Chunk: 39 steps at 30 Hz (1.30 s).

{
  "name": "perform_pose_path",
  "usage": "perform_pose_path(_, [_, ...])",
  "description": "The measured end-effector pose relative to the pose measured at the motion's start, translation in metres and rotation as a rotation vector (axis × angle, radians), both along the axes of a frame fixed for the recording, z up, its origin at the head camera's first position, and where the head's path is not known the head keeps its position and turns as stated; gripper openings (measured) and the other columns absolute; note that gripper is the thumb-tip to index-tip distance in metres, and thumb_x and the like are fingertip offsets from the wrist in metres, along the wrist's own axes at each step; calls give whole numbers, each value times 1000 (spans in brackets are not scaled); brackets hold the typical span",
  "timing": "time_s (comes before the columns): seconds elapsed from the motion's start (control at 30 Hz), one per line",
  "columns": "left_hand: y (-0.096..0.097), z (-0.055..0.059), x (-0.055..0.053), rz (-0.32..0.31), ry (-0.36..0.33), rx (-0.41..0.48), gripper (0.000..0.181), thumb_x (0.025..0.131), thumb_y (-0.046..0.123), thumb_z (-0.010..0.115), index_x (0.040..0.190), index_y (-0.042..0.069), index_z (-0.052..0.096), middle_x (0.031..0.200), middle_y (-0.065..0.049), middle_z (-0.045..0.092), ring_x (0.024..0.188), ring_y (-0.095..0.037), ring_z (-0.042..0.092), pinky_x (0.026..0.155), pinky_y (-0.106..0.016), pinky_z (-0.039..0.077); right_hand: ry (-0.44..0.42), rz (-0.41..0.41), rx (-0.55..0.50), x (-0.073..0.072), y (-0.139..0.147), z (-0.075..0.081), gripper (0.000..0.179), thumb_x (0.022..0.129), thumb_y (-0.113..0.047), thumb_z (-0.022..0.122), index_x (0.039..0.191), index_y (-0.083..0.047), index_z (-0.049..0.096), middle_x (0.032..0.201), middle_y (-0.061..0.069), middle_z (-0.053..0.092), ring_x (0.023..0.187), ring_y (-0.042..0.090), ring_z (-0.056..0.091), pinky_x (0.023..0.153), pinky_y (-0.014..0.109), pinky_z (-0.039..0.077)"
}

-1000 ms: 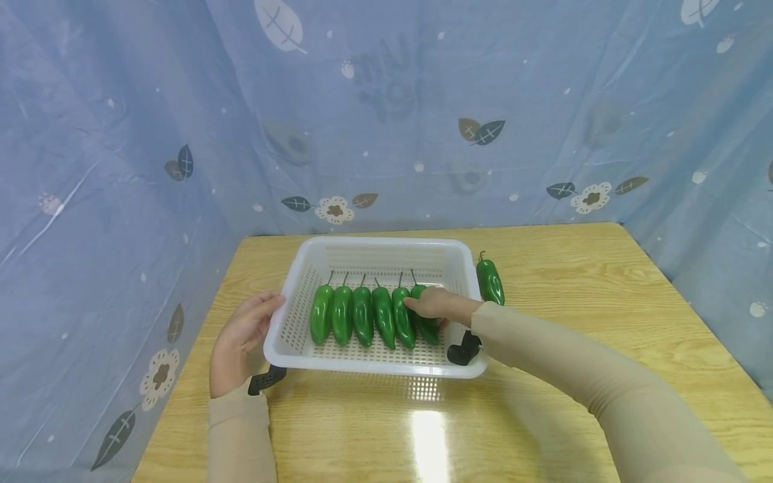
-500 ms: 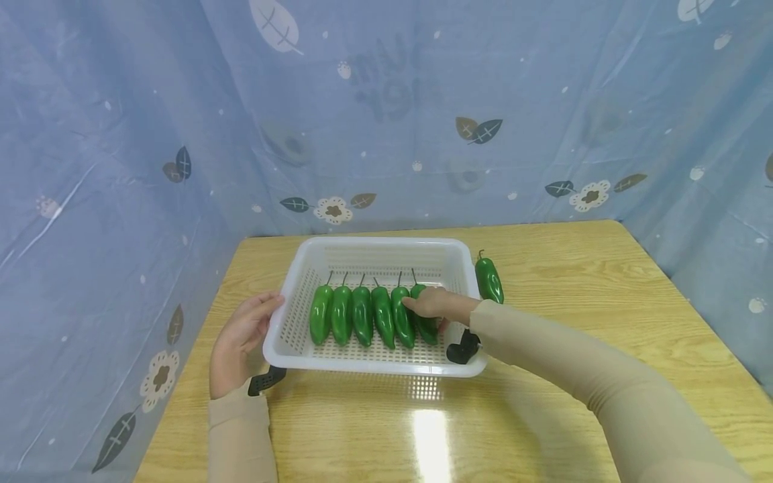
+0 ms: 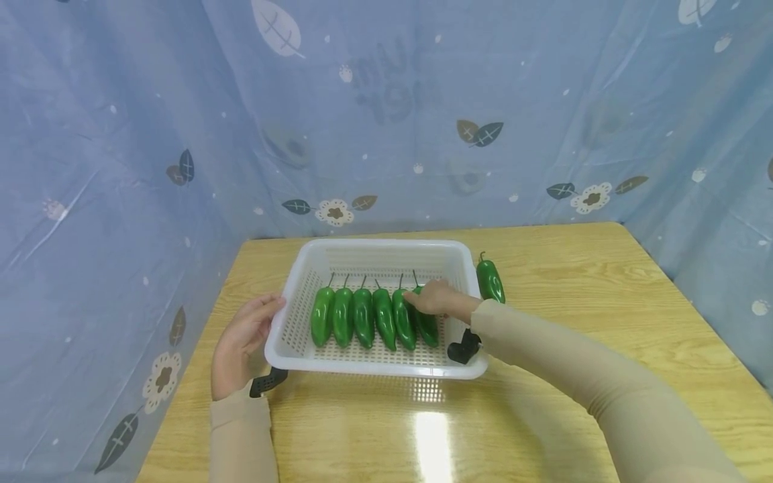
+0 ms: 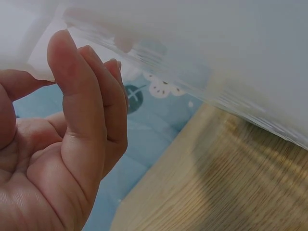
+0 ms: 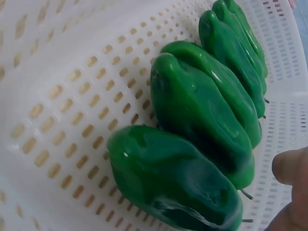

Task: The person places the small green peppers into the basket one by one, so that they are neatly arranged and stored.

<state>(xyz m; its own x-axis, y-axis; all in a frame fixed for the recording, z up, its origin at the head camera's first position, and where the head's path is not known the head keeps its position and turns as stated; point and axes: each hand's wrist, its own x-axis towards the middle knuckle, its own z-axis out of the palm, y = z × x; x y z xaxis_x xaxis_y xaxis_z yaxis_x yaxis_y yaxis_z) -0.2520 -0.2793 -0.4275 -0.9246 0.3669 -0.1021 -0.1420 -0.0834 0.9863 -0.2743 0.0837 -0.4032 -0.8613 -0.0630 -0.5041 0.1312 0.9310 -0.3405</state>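
Observation:
A white perforated basket (image 3: 374, 365) holds a row of several green chili peppers (image 3: 364, 318), lying side by side with stems toward the far wall. My left hand (image 3: 241, 335) grips the basket's left rim; in the left wrist view its thumb and fingertips pinch the translucent plastic edge. Over the upper part of the rightmost pepper (image 3: 429, 330) is my right hand (image 3: 436, 298), inside the basket. In the right wrist view, its visible digit (image 5: 288, 166) stands apart from the peppers, and most of that hand is out of frame.
Another green pepper (image 3: 490, 282) lies on the wooden table (image 3: 580, 282), just outside the basket's right wall. Patterned blue cloth (image 3: 386, 121) hangs behind the table and along both sides. Black wrist-camera mounts show by both wrists.
The right hand has lifted slightly and its fingers have come away from the right side of the rightmost pepper. Peppers, basket and left hand keep their places.

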Motion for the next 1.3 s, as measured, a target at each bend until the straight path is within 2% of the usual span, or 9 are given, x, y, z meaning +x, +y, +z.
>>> perform_pose_path(0.17, [1,-3,-1,14,-14,-12,17,101,12,44,106,4,58,96,-1,71,89,-14,70,74,-30,58,70,50,18,-3,4,9,67,98,-53,34,109,6,64,103,21,62,84,25,60,69,34,52])
perform_pose_path(0.3, [1,-4,-1,4,-16,-1,18,102,12,42,107,3,57,96,-3,71,88,-15,70,74,-31,58,96,60,-34,-8,8,20,62,99,-51,33,89,2,64,74,9,53,66,19,51,64,33,47])
perform_pose_path(0.5, [0,-5,-1,-7,-6,-5,20,102,13,42,109,1,56,97,-3,71,89,-15,70,74,-31,58,137,63,-182,-10,22,43,69,100,-50,32,126,13,47,125,29,50,106,35,54,93,47,46])
perform_pose_path(0.63, [0,-6,-1,-24,5,5,20,102,12,40,108,1,56,96,-3,71,89,-17,70,74,-32,58,250,26,-349,-11,36,55,66,101,-43,36,135,14,35,81,17,55,64,24,49,77,42,47])
perform_pose_path(0.73, [-1,-6,-2,-28,12,16,20,103,11,39,106,2,57,96,-4,71,88,-17,70,73,-32,58,346,-2,-429,-10,47,59,67,101,-40,39,141,13,27,79,12,56,66,22,52,75,40,48])
perform_pose_path(0.8, [-1,-7,-2,-24,8,20,20,102,12,40,105,4,59,96,-3,71,88,-17,70,73,-32,58,383,-18,-465,-10,55,59,65,101,-38,40,142,11,25,100,18,59,90,29,59,83,45,49])
perform_pose_path(0.9, [-1,-7,-2,-16,7,16,20,102,12,41,104,6,59,96,-3,71,88,-17,70,73,-33,58,420,-49,-502,-10,69,59,64,101,-38,41,144,6,23,132,24,45,126,37,44,100,49,42])
perform_pose_path(1.1, [-1,-7,-2,-12,5,13,20,102,11,40,104,4,59,95,-4,72,87,-16,70,73,-32,58,561,-73,-567,-8,99,52,62,100,-35,43,144,4,23,133,25,43,127,39,42,107,49,36])
perform_pose_path(1.3, [-1,-7,-2,-30,9,41,21,102,10,39,104,3,59,95,-4,71,87,-17,70,73,-32,58,636,-168,-575,-10,129,23,61,100,-27,46,143,8,23,132,28,40,123,41,41,105,51,37])
